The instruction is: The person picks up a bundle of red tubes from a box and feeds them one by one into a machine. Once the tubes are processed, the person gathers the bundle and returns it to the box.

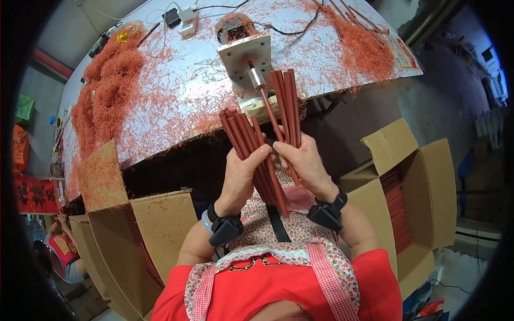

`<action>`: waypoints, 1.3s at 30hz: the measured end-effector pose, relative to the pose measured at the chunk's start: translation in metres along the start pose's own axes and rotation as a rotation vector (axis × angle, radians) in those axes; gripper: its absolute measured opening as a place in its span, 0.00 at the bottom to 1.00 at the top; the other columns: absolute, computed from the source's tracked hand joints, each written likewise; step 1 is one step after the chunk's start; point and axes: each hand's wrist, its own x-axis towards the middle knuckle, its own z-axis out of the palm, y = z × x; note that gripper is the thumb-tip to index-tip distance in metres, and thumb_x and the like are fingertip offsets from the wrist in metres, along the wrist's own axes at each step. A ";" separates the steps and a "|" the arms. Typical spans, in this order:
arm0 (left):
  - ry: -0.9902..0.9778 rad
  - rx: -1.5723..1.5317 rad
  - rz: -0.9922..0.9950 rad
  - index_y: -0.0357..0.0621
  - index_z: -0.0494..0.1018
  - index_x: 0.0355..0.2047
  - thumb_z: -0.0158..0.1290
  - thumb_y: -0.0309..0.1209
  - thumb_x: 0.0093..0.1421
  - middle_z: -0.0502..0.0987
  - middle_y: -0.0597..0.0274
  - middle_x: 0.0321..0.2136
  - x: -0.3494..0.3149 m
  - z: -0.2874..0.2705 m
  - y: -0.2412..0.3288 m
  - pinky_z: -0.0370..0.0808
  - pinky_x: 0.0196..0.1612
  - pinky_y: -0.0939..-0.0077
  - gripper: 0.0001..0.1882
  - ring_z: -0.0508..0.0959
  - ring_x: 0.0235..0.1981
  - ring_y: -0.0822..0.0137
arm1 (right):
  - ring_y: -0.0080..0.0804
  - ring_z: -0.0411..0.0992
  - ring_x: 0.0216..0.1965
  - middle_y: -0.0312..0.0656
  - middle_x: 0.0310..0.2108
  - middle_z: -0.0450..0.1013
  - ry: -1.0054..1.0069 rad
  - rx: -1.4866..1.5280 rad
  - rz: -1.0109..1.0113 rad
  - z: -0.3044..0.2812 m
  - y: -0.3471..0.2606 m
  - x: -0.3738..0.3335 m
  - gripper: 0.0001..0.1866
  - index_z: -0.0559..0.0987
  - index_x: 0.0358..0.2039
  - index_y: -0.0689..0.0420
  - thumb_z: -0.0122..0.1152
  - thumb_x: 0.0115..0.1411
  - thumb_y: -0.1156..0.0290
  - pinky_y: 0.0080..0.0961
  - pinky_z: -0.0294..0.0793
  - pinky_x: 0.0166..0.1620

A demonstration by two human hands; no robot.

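Observation:
My left hand [239, 174] is closed round a bundle of thin reddish-brown sticks [237, 128] that slants up to the left. More of the same sticks [287, 101] stand nearly upright in my right hand [305, 165], also closed. Between the bundles, a single stick [269, 108] reaches from my fingers to the silver cylinder [257, 78] on a motor's shaft, its upper tip at or in the cylinder's end. The cylinder sits in front of a pale metal plate [235, 60], with the shavings-covered motor [234, 27] behind. My thumbs nearly meet.
Curly red shavings [115, 80] are heaped on the white table [182, 69] at left, with another heap [364, 51] at right. Open cardboard boxes stand at left [163, 214] and right [369, 200], the right one holding sticks [395, 208]. Another person [64, 249] is at far left.

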 end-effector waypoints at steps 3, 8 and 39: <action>0.092 0.102 0.068 0.37 0.73 0.38 0.56 0.29 0.58 0.77 0.61 0.33 0.003 0.002 0.007 0.74 0.36 0.78 0.10 0.77 0.31 0.73 | 0.13 0.61 0.14 0.31 0.17 0.66 -0.016 -0.036 0.061 -0.004 -0.005 -0.018 0.18 0.69 0.49 0.63 0.55 0.59 0.72 0.11 0.58 0.17; 0.050 0.098 0.020 0.37 0.73 0.37 0.58 0.29 0.56 0.78 0.62 0.32 0.005 0.001 0.007 0.74 0.37 0.79 0.11 0.77 0.31 0.74 | 0.13 0.62 0.16 0.31 0.18 0.66 0.001 -0.039 0.141 0.003 -0.010 -0.029 0.17 0.69 0.48 0.64 0.55 0.59 0.71 0.11 0.59 0.18; 0.032 0.020 0.027 0.34 0.69 0.44 0.54 0.29 0.60 0.78 0.58 0.31 0.022 0.011 0.002 0.76 0.32 0.75 0.15 0.78 0.29 0.71 | 0.18 0.68 0.18 0.35 0.21 0.69 -0.010 0.038 0.106 0.002 -0.011 -0.020 0.20 0.66 0.49 0.63 0.57 0.57 0.73 0.14 0.69 0.20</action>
